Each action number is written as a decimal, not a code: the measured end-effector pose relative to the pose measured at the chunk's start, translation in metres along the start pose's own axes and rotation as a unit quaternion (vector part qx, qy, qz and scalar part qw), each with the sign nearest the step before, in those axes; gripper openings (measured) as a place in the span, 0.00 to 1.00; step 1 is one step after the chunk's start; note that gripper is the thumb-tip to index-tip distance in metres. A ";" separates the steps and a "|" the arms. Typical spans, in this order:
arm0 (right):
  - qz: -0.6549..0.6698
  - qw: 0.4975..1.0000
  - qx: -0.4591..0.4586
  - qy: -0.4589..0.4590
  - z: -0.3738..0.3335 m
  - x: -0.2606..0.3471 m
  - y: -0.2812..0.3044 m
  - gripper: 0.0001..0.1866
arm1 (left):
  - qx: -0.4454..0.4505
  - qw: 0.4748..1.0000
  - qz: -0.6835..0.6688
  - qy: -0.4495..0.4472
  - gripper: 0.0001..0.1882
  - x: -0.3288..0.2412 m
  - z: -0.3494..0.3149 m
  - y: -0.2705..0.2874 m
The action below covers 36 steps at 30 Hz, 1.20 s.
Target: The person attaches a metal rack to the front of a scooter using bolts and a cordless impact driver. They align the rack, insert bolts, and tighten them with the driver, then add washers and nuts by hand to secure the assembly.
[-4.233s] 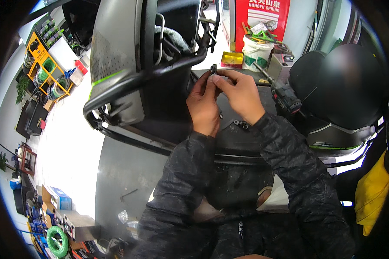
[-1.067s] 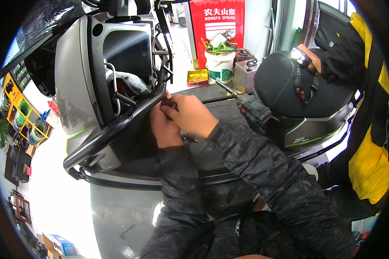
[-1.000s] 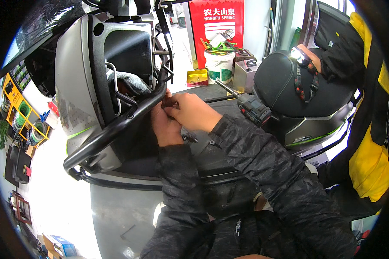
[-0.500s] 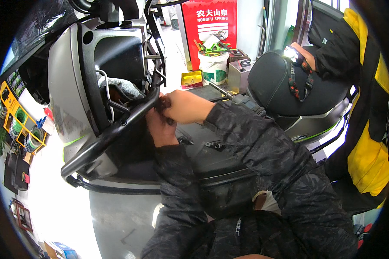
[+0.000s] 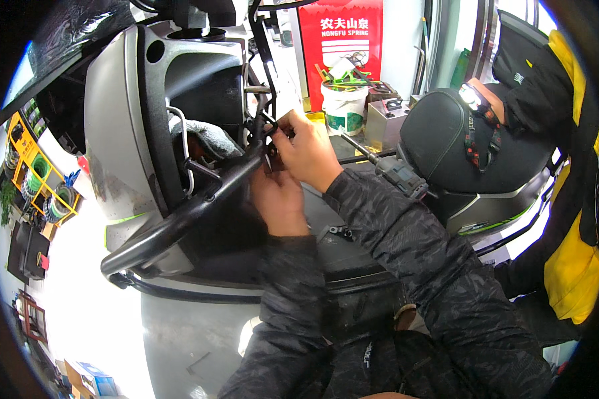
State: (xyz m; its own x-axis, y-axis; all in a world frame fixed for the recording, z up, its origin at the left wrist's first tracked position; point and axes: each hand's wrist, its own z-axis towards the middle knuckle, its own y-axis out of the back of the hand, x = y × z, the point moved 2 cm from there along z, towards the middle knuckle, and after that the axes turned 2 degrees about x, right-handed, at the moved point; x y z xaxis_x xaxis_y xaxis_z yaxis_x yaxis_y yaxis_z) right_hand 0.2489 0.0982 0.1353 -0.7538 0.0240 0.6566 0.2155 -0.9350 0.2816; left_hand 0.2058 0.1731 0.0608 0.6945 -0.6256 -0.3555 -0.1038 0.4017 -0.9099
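A scooter's grey front body [image 5: 116, 113] stands at left, with a thick black tubular guard bar [image 5: 186, 203] running across it. Both my hands work at the bar's upper end, beside the dark opening. My right hand [image 5: 311, 151] is closed, thumb and fingers pinched round something small and dark at a joint of the frame. Just below it, my left hand [image 5: 281, 203] is closed too, its fingertips mostly hidden behind the right hand and the bar. What lies between the fingers is too small and covered to name. A grey cloth [image 5: 209, 137] is tucked in the opening next to them.
A power tool [image 5: 400, 174] lies right of my hands, near the black scooter seat [image 5: 439, 130]. Another person's hand [image 5: 489, 100] holds a lit headlamp [image 5: 471, 96] over the seat. Behind stand a white bucket [image 5: 344, 106] of cables and a metal box [image 5: 386, 123].
The view has shifted, so the scooter sits slightly further right and lower. My right hand has risen along the frame, and my left hand now sits apart beneath it.
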 end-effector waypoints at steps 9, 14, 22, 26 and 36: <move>0.027 0.998 -0.001 0.050 -0.014 -0.005 -0.005 0.10 | 0.030 0.998 -0.026 -0.044 0.17 0.010 0.005 0.009; 0.018 0.997 0.026 0.066 -0.010 -0.007 -0.002 0.11 | 0.004 0.997 0.008 -0.079 0.18 0.009 -0.011 -0.005; 0.108 0.983 0.124 -0.078 -0.001 -0.001 0.011 0.13 | -0.006 0.956 0.184 -0.230 0.18 0.010 -0.017 -0.014; 0.089 0.978 0.172 -0.080 0.002 0.009 0.024 0.15 | 0.028 0.907 0.300 -0.293 0.17 0.008 -0.005 -0.004; 0.122 0.980 0.148 -0.050 0.008 -0.006 0.016 0.13 | 0.043 0.789 0.468 -0.396 0.12 -0.002 -0.004 0.004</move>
State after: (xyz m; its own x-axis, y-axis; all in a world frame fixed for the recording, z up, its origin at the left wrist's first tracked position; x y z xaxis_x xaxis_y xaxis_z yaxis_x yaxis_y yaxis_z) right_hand 0.2615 0.0861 0.1414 -0.5955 -0.1394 0.7912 0.5638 -0.7740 0.2880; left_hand 0.2011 0.1732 0.0573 0.5728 0.5716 -0.5874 -0.8099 0.5052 -0.2981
